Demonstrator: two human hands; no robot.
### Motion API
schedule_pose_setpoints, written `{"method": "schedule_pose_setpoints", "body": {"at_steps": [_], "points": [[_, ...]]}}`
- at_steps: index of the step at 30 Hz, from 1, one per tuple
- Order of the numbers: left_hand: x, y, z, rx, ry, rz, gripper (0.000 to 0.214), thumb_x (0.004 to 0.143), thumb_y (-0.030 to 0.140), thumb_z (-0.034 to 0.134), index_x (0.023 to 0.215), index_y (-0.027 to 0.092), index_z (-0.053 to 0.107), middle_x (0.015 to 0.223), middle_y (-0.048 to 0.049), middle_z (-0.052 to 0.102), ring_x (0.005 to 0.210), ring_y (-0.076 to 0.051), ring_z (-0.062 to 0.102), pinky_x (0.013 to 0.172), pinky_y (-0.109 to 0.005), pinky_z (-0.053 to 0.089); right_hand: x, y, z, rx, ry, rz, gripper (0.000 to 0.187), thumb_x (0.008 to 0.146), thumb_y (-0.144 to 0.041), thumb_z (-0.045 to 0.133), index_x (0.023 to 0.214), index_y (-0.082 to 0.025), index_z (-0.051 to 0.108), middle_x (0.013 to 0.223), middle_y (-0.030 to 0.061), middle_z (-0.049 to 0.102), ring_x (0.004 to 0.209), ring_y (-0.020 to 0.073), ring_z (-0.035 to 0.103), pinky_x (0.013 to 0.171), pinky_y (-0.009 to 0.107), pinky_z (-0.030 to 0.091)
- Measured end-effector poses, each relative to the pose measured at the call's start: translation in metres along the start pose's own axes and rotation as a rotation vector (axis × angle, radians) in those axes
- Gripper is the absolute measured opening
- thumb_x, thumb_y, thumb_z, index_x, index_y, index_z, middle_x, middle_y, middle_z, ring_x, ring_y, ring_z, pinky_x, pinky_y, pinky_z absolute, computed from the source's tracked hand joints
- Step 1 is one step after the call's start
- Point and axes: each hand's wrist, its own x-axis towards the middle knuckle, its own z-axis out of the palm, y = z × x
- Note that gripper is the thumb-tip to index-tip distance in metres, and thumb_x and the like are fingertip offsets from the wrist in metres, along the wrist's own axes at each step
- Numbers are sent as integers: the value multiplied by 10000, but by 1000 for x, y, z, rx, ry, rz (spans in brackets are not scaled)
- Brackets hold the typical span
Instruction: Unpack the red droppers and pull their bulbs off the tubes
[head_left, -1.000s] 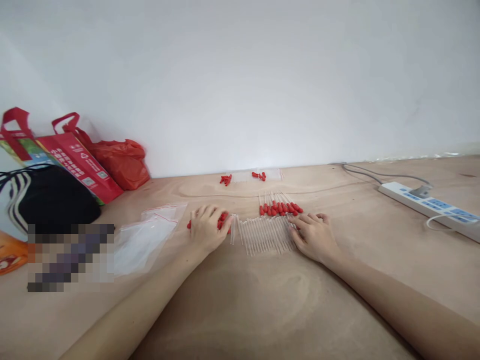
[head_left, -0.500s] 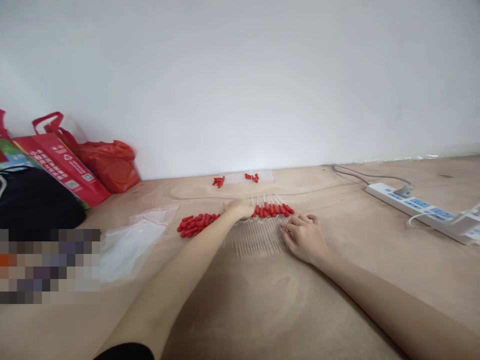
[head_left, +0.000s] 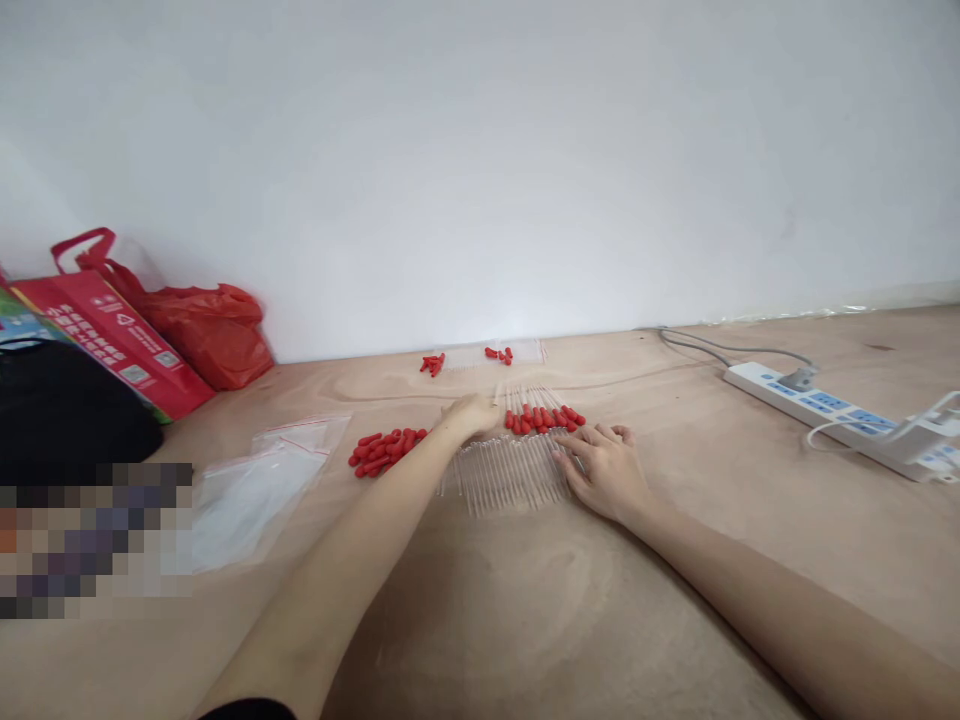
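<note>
My left hand [head_left: 474, 413] reaches across to the left end of a row of droppers with red rubber bulbs [head_left: 544, 419]. Its fingers look curled, but the back of the hand hides what they hold; a thin clear tube shows at its edge. Nearer to me lies a row of clear glass tubes [head_left: 510, 478], side by side. My right hand [head_left: 606, 472] rests at the right end of these tubes, fingers bent and apart, fingertips by the tubes and the bulbs. A pile of loose red rubber bulbs [head_left: 382, 452] lies left, partly behind my left forearm.
Clear zip bags [head_left: 259, 490] lie at left, near a black bag [head_left: 71, 410] and red bags [head_left: 214, 335]. By the wall are small red bulbs [head_left: 432, 364] and a flat clear bag [head_left: 465, 353]. A power strip [head_left: 825, 408] with cables stands right.
My left hand has shifted slightly left, away from the row of red bulbs. My right hand stays by the tubes. The whole view has shifted a little.
</note>
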Motion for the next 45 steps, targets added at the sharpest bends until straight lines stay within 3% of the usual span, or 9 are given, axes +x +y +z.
{"method": "schedule_pose_setpoints", "body": {"at_steps": [5,8,11,14,20,25,30,35,45], "points": [[-38,-10,-12,150,191,184,227,827,264,364,906,156,548,868,-99,645,872,-253,568,874,-447,286,0,3,0,65,170,17,299,826,-317,446,1071,-206,576,918,75,600,856,192,515,791,360,295],[-69,-27,-8,285,362,500,183,841,231,375,819,159,542,824,-65,639,823,-215,560,873,-425,285,1,-2,-4,87,244,-56,404,820,-349,464,1187,-181,494,1081,111,552,975,208,492,840,373,311],[-93,-46,1,342,525,723,177,845,233,404,752,165,539,743,-41,633,748,-187,554,850,-408,307,1,-9,-8,85,225,-200,421,813,-381,487,1199,-214,487,1162,94,527,1065,216,455,933,416,257],[-106,-56,10,297,632,828,155,839,216,433,734,173,537,710,-15,630,688,-153,547,868,-398,309,1,-18,-9,112,175,-328,359,805,-401,507,1134,-259,539,1138,48,563,1085,210,449,993,457,168],[-113,-54,16,211,746,892,107,816,198,486,729,176,544,680,13,633,657,-126,551,871,-381,326,-1,-28,-1,176,181,-400,224,822,-352,509,1000,-266,613,897,-1,660,970,179,511,1008,482,81],[-114,-53,17,208,737,891,89,809,224,505,786,190,584,737,4,659,713,-137,573,898,-393,319,-3,-31,3,208,138,-388,185,842,-259,470,934,-272,630,700,-32,657,892,148,530,1003,470,92],[-112,-53,21,168,667,901,186,834,303,474,924,234,621,956,-33,663,913,-187,562,957,-445,274,-3,-34,2,190,137,-409,167,830,-250,481,892,-269,634,652,-41,644,868,138,541,992,463,118],[-113,-54,21,124,638,929,156,831,258,497,768,240,638,795,19,683,829,-155,572,978,-447,248,-4,-35,-3,210,165,-455,175,834,-220,458,853,-263,627,617,-54,638,834,131,549,987,472,113],[-120,-53,18,141,621,924,174,836,227,485,738,246,628,743,48,681,783,-136,572,960,-426,256,-6,-34,-5,248,188,-482,154,830,-226,467,839,-254,618,562,-64,610,817,131,555,989,470,111]]}}
